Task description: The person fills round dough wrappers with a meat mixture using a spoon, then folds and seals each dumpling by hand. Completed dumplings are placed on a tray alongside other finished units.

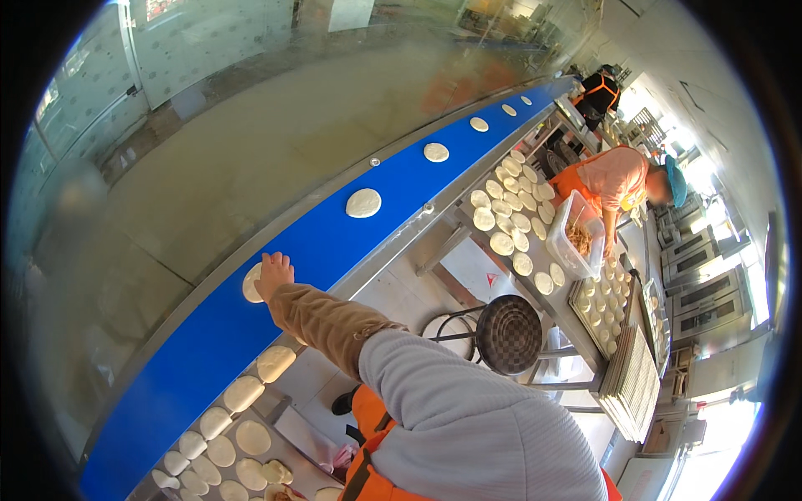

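My right hand (274, 275) reaches over the blue conveyor belt (200, 351), its fingers slightly curled at the right edge of a flat, round dough piece (252, 283). Whether the fingers grip the dough is unclear. Farther up the belt lie several more dough rounds, the nearest a large one (363, 203). Below my sleeve, at the lower left, many dough rounds (253, 437) cover a metal table (294, 460), some along its edge beside the belt. At the bottom edge, a dough piece with brownish filling (279, 493) is partly cut off. My left hand is out of view.
A co-worker (611, 178) leans over another table (564, 307) with dough rounds, a plastic tub of filling (579, 241) and a tray of small dough pieces (601, 307). A round stool (509, 335) and stacked trays (630, 382) stand nearer. Another person (600, 94) is farther back.
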`<state>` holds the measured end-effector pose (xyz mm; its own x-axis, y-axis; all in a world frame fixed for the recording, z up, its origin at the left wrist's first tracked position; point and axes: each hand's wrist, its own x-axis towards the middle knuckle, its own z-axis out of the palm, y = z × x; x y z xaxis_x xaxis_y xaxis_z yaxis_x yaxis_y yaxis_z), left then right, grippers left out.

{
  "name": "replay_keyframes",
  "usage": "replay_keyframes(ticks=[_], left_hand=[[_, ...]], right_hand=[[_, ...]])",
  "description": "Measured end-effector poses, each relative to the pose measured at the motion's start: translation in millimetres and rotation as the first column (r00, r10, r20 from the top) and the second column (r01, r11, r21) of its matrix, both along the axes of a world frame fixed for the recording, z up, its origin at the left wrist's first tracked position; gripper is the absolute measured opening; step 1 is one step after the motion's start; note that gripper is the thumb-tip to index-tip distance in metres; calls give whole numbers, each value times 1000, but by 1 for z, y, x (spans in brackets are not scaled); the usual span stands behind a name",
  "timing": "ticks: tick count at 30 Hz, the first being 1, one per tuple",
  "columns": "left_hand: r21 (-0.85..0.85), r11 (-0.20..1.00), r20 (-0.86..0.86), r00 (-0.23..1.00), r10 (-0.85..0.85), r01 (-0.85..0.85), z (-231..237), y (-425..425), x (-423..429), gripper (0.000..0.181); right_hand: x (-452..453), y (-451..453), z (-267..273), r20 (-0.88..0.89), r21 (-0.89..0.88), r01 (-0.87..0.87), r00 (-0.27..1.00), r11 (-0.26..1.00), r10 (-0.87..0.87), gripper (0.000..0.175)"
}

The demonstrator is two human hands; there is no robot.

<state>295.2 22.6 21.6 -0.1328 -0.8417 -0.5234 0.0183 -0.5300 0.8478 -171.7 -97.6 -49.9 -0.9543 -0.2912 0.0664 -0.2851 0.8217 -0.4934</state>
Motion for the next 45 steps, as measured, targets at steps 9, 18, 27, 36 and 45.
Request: replay_keyframes(ticks=[9, 18, 27, 36, 45], left_hand=[[328, 943, -448, 868, 214, -63, -86, -17, 79, 42], [469, 734, -385, 634, 670, -491, 36, 63, 33, 42], [372, 610, -489, 410, 770, -700, 50, 147, 44, 30], [279, 715, -411, 593, 692, -641, 34, 171, 67, 39], [433, 859, -542, 682, 490, -273, 13, 106, 45, 29]], right_hand=[[-9, -44, -5, 452, 130, -29, 892, 991, -33, 34], [91, -24, 24, 49, -514, -558, 740, 652, 671, 21], [304, 70, 18, 730, -672, -458, -279, 582, 624, 42], [352, 104, -21, 726, -607, -541, -80, 582, 683, 57], [13, 107, -10, 218, -458, -293, 878, 839, 426, 36]])
